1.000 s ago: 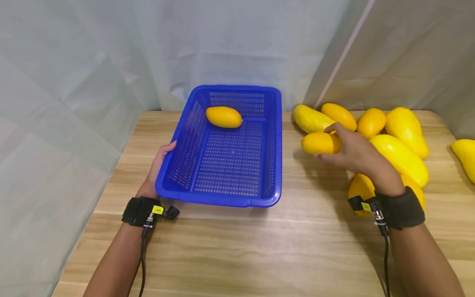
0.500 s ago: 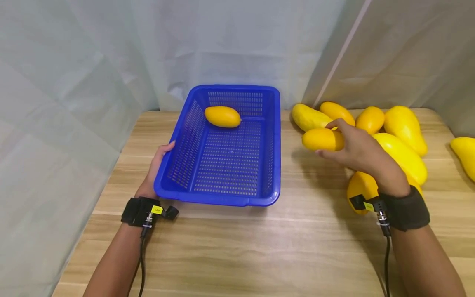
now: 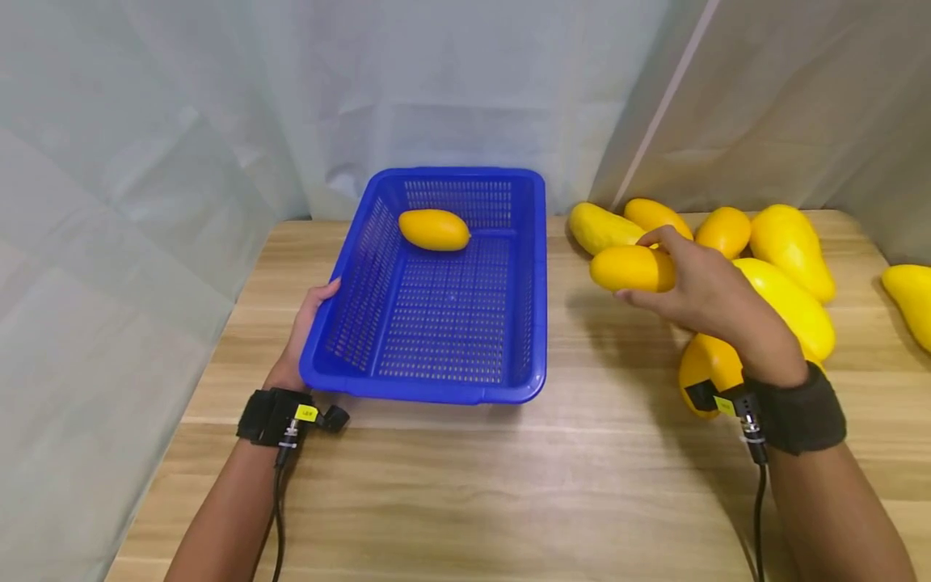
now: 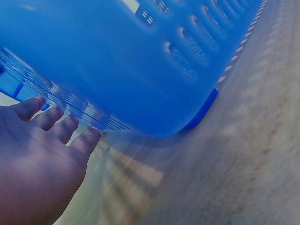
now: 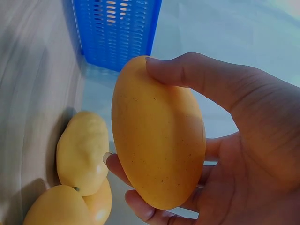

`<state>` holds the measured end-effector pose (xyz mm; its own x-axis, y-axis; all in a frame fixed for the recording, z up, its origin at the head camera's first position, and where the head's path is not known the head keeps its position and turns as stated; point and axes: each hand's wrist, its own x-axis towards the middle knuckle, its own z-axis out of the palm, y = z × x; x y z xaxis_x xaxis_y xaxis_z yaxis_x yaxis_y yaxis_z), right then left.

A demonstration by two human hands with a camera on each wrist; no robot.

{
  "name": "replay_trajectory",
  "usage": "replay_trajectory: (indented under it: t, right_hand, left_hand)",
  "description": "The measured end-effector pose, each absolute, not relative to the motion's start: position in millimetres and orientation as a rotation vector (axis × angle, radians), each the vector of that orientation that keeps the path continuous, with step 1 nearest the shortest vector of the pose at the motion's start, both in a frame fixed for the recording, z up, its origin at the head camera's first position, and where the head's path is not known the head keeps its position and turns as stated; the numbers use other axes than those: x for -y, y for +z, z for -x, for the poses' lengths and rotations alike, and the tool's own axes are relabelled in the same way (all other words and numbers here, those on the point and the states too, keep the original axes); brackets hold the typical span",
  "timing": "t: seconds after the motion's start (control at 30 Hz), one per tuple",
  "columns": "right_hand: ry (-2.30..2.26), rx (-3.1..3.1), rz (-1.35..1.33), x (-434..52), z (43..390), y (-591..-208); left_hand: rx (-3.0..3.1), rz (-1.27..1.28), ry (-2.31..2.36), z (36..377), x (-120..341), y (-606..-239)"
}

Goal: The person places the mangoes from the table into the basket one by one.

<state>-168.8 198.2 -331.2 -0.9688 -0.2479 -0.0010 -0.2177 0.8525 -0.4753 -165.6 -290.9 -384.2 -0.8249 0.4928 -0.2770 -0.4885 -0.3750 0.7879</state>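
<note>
My right hand (image 3: 701, 279) holds an orange-yellow mango (image 3: 629, 269) above the table, right of the blue plastic basket. In the right wrist view, the thumb lies along one side of this speckled mango (image 5: 157, 136) and the fingers curl round the other. My left hand (image 3: 301, 331) rests against the left side of the basket (image 3: 534, 323). The left wrist view has its fingers (image 4: 63, 124) almost straight, fingertips at the basket's outer wall (image 4: 117, 70). Another mango (image 3: 434, 230) lies inside the basket near its back left.
Several yellow fruits lie right of the basket, among them a bumpy pale one (image 3: 600, 229) and a large smooth one (image 3: 789, 303). A single fruit (image 3: 909, 299) sits at the far right. Pale sheeting (image 3: 451, 89) rises behind the wooden table (image 3: 436, 485).
The right hand has raised its mango slightly off to the back. The left hand and basket keep their place, apart from a small shift of the whole head view.
</note>
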Motion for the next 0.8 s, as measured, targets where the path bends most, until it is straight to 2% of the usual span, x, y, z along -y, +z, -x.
replay_trajectory:
  t: [0.8]
  right_hand:
    - [-0.820,-3.068,0.431,-190.3,155.7,-320.1]
  left_hand:
    - [-1.260,-0.033,2.233,165.5,291.5,-387.5]
